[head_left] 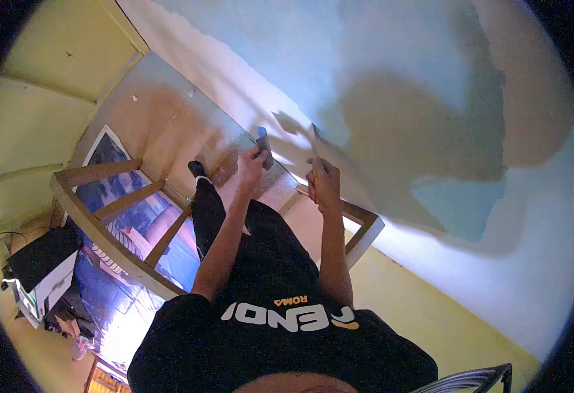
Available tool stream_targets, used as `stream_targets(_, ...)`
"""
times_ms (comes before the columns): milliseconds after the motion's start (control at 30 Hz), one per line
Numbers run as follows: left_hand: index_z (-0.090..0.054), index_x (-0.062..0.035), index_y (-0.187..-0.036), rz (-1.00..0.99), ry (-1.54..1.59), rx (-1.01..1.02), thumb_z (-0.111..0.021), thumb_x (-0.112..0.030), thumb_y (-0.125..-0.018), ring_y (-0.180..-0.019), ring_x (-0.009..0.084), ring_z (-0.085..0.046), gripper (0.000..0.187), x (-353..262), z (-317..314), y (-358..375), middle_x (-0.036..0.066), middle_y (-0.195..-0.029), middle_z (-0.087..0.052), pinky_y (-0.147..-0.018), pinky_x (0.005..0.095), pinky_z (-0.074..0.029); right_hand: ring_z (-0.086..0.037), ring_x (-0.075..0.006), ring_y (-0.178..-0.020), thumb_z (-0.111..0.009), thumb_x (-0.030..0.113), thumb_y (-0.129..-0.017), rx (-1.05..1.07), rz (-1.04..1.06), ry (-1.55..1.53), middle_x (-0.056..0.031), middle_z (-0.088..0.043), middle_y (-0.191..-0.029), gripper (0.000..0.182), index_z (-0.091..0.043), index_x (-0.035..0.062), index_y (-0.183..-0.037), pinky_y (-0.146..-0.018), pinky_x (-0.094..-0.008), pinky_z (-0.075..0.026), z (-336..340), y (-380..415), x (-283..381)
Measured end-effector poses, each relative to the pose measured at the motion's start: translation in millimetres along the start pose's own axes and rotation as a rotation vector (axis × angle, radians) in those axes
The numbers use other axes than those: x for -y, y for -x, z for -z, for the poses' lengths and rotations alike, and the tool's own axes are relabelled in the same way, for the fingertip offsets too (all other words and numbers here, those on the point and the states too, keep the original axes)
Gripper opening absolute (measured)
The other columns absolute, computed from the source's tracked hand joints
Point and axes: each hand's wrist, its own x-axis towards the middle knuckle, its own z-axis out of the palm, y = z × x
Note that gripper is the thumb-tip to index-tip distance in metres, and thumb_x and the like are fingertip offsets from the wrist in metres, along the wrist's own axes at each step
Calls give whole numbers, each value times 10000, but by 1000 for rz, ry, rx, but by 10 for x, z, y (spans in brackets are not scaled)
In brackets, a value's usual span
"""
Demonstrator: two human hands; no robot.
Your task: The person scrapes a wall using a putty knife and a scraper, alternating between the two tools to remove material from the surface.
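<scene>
My left hand point(252, 169) is closed on a flat, dark rectangular blade point(264, 147), held out in front of my body. To the right of it, my right hand point(324, 186) grips a thin tool point(314, 141) whose tip points up toward the wall. The two hands are apart. Beyond the right hand the wall point(405, 39) has a large blue-green area with a ragged edge beside whitish areas. Shadows of the hands and tools fall on it. What kind of tool each is cannot be made out fully.
A wooden frame with crossbars point(113, 245) stands around my legs. My foot point(197, 168) in a dark sock is near its bars. At the lower left are a black-and-white object point(54, 281) and a shiny sheet point(113, 321). A metal rack point(477, 378) is at lower right.
</scene>
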Motion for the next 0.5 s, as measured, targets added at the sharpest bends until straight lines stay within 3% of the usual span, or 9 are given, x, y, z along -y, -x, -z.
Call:
stream_targets(267, -699, 33, -1046, 17, -56, -19, -614, -57, -901, -668, 69, -550, 190, 185, 44, -70, -18, -795, -634, -611, 255, -457, -357, -71, -318, -558, 397, -958, 9, -21, 19, 6, -467, -543, 390, -613, 12, -992, -289, -243, -258, -15, -68, 12)
stream_targets(367, -693, 40, -1059, -5, 68, 14, -615, -56, -902, -674, 70, -553, 200, 71, -22, 14, -10, -810, -635, -616, 258, -464, -353, -74, -312, -554, 395, -959, -35, -17, -33, 2, -467, -538, 385, -609, 15, -978, -288, -245, -256, -151, -17, -4)
stream_targets(500, -693, 39, -1055, -22, -49, 11, -603, -48, -909, -679, 73, -556, 192, -98, -17, 101, -5, -821, -642, -617, 259, -465, -343, -66, -307, -540, 412, -968, -26, -86, -80, 14, -441, -550, 397, -576, 21, -1019, -280, -231, -249, -77, 36, -37)
